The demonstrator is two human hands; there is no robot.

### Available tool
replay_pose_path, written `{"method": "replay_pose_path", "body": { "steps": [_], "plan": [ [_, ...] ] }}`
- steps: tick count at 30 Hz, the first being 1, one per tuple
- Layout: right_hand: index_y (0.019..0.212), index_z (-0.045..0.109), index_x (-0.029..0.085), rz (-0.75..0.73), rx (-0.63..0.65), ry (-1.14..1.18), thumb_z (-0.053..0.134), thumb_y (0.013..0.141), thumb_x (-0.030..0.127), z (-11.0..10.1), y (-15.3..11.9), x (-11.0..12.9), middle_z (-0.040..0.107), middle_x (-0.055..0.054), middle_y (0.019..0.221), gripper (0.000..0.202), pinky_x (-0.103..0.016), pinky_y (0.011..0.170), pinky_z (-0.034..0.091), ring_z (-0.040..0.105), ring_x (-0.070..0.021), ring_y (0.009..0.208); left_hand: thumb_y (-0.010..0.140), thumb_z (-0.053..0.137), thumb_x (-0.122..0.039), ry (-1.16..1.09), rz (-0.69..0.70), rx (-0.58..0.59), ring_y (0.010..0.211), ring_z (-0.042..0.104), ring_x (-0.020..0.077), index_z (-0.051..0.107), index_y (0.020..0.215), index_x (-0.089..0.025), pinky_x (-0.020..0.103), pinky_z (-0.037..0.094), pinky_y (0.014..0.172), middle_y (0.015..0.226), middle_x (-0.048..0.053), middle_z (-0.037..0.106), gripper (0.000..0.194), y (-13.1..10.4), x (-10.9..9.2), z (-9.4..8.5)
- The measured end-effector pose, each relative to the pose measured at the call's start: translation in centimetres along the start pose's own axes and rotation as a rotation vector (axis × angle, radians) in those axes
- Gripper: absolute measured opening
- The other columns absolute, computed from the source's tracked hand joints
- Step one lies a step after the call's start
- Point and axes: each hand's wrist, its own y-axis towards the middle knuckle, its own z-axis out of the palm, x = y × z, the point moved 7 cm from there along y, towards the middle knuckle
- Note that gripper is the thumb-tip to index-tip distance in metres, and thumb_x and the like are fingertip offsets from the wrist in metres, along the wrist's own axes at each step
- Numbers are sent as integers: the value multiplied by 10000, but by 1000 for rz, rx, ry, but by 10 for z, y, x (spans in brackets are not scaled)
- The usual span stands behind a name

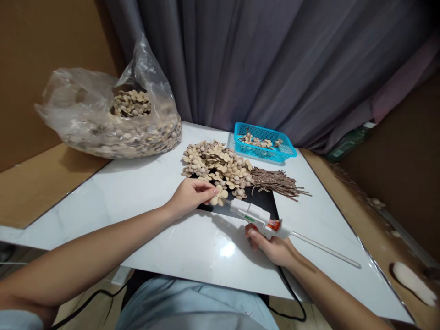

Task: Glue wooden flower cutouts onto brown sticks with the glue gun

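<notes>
Between the thumb and fingers of my left hand (192,195) is a cream flower-shaped piece (220,196) with rounded petals. My right hand (270,243) grips a white hot glue gun (252,211), its nozzle at the edge of that flower; whether the tip touches it I cannot tell. A clear glue stick (326,250) sticks out of the gun's back end. Just beyond my hands, a heap of similar cream and greyish flower pieces (216,162) covers much of a black tray (223,208). Brown thin stems (278,182) lie in a bundle to the right of the heap.
A clear plastic bag (120,133) full of flower pieces stands at the back left. At the back right is a blue basket (264,153) holding a few stemmed flowers. A black cord (292,293) hangs off the front edge of the white table (154,243).
</notes>
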Motion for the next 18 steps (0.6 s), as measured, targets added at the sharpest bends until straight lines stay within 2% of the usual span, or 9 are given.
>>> {"method": "replay_pose_path", "body": {
  "steps": [8, 18],
  "plan": [
    [739, 574, 206, 37, 9, -11, 417, 887, 525, 1, -1, -3, 610, -13, 528, 385, -293, 572, 509, 618, -181, 545, 715, 727, -335, 1, 5, -31, 517, 554, 97, 729, 749, -118, 191, 459, 506, 598, 23, 675, 219, 2, 2, -5],
    [698, 565, 211, -15, 23, -36, 413, 902, 491, -1, 1, 4, 609, -14, 526, 378, -290, 590, 510, 618, -175, 548, 695, 743, -333, -15, 20, -82, 508, 554, 99, 745, 760, -122, 204, 463, 492, 607, 32, 684, 221, 5, 2, -10]
  ]
}}
